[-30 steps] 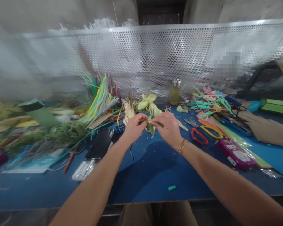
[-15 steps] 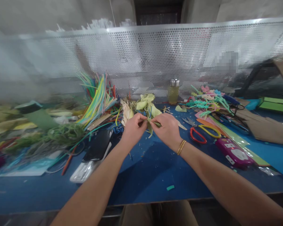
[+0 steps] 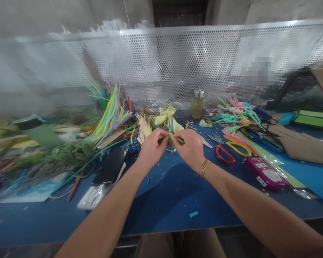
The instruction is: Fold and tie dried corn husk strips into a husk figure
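Note:
My left hand [image 3: 154,146] and my right hand [image 3: 188,146] meet over the middle of the blue table, fingertips nearly touching. Both pinch a small green leafy piece [image 3: 171,139] between thumb and fingers; most of it is hidden by the fingers. Right behind them lies a bunch of pale green crumpled leaves [image 3: 165,116] with a bit of blue in it. Dry beige husks [image 3: 143,129] lie just left of that bunch. A gold bracelet [image 3: 204,168] circles my right wrist.
Scissors with red and yellow handles [image 3: 225,154] and a purple box [image 3: 266,173] lie to the right. At left are a black phone [image 3: 111,166], colourful stems [image 3: 110,114] and green tangled fibres [image 3: 74,154]. A bottle [image 3: 197,105] stands before the perforated metal panel [image 3: 177,64].
The leafy piece hangs less visibly below my fingertips. Both hands keep their pinch in nearly the same place, and the whole view has shifted slightly.

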The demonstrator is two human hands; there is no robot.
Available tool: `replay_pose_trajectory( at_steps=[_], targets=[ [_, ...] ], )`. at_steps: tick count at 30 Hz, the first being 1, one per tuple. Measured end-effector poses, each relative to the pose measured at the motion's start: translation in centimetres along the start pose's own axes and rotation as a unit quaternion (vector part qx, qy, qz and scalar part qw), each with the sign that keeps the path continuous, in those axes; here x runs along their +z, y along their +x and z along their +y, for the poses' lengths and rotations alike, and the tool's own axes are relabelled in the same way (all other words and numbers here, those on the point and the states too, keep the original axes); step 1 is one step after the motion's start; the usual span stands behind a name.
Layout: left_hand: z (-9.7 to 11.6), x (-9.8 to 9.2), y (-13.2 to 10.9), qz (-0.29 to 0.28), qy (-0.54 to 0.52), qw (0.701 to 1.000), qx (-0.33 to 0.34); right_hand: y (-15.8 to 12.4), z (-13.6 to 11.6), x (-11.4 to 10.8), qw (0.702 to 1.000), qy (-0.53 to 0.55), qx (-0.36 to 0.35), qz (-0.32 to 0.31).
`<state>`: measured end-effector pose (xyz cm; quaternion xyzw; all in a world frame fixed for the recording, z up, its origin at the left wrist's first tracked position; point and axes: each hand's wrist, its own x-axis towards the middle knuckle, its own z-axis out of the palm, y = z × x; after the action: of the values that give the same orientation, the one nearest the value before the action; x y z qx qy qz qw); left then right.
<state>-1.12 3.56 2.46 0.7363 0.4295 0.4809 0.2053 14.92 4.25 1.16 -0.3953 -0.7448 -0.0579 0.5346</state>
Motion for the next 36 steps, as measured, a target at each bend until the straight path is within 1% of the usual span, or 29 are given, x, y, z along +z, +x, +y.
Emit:
replay_pose_trajectory(
  at_steps=[4,6,8,10,12,15,17,19,22,24,26,29,31,33,34,36],
  targets=[
    [-0.17,0.02,-0.1,0.004,0.007,1.0,-0.001,-0.22,-0.3,0.28,0.999,0.004,0.037,-0.005],
    [-0.28,0.04,-0.14,0.009,0.017,1.0,-0.004,-0.3,-0.39,0.46,0.996,0.041,0.078,-0.008],
    [-0.39,0.07,-0.18,0.018,0.031,0.999,-0.005,-0.36,-0.5,0.61,0.987,0.095,0.125,-0.011],
    [-0.53,0.09,-0.24,0.031,0.042,0.999,-0.006,-0.37,-0.63,0.65,0.978,0.139,0.157,-0.011],
    [-0.7,0.09,-0.29,0.044,0.05,0.998,-0.01,-0.3,-0.73,0.53,0.975,0.157,0.153,-0.019],
    [-0.93,0.04,-0.29,0.068,0.068,0.995,-0.015,-0.12,-0.76,0.26,0.985,0.134,0.098,-0.042],
    [-0.94,0.04,-0.27,0.073,0.073,0.995,-0.015,-0.03,-0.74,0.19,0.99,0.112,0.069,-0.044],
    [-0.8,0.09,-0.3,0.06,0.063,0.996,-0.013,-0.01,-0.76,0.21,0.991,0.106,0.072,-0.033],
    [-0.48,0.27,-0.42,0.036,0.046,0.998,-0.006,-0.06,-0.9,0.25,0.988,0.107,0.106,-0.022],
    [-0.35,0.4,-0.5,0.031,0.035,0.999,-0.004,-0.09,-1.0,0.19,0.989,0.095,0.114,-0.02],
    [-0.36,0.53,-0.54,0.027,0.018,0.999,-0.006,-0.09,-1.02,0.06,0.992,0.072,0.1,-0.019],
    [-0.55,0.69,-0.48,0.024,-0.013,1.0,-0.009,-0.06,-0.86,-0.12,0.998,0.033,0.061,-0.008],
    [-0.69,0.73,-0.41,0.022,-0.033,0.999,-0.008,-0.04,-0.75,-0.12,0.999,0.028,0.044,-0.003],
    [-0.75,0.69,-0.38,0.021,-0.026,0.999,-0.002,-0.07,-0.74,0.05,0.996,0.062,0.065,-0.003],
    [-0.74,0.63,-0.39,0.022,-0.009,1.0,0.004,-0.11,-0.79,0.21,0.991,0.095,0.095,-0.003],
    [-0.67,0.5,-0.42,0.028,0.041,0.999,0.016,-0.24,-0.95,0.66,0.969,0.18,0.169,0.001]
  ],
)
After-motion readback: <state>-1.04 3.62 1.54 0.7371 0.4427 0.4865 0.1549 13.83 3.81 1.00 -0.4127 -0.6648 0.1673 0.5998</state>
